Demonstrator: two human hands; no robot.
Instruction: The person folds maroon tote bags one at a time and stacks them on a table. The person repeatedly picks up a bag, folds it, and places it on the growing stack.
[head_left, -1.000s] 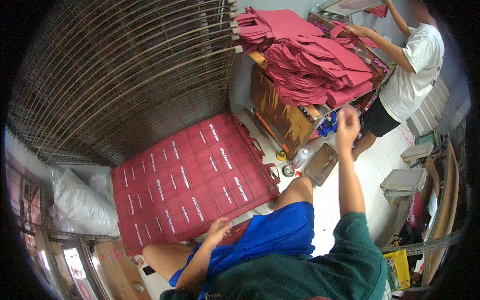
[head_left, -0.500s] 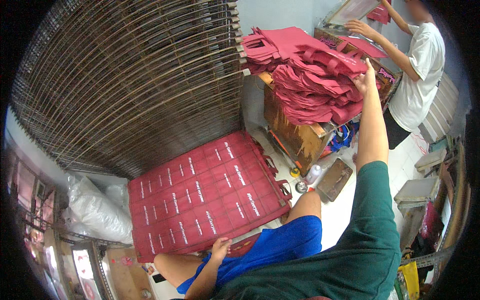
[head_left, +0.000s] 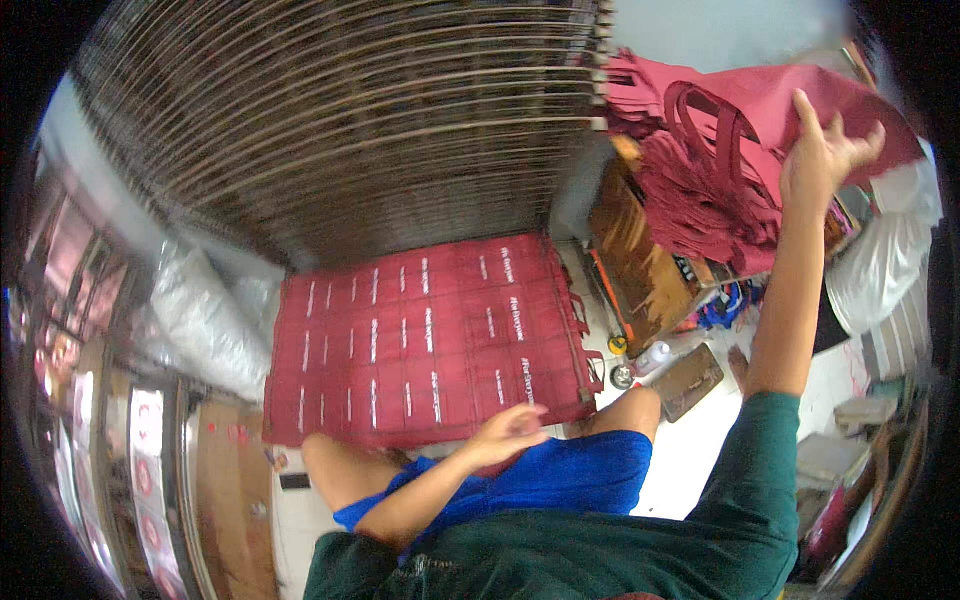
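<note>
My right hand reaches far out to the upper right and grips a dark red tote bag, its fingers partly spread over the cloth. The bag is lifted and spread above the pile, its loop handles hanging to the left. Under it a thick stack of folded red bags lies on a worn wooden cabinet. My left hand hovers over my lap, somewhat blurred, fingers loosely curled but apart, with nothing seen in it. In front of me lies a layer of red bags with white print, in overlapping rows.
A tall stack of wire racks rises behind the printed bags. Clear plastic sacks stand at left. By the cabinet are a white bottle and a brown box. A person in a white shirt stands at far right, largely hidden.
My right hand has pulled a bag up from the stack, where it gripped the edge before. My left hand has risen and moved right. The view has turned left.
</note>
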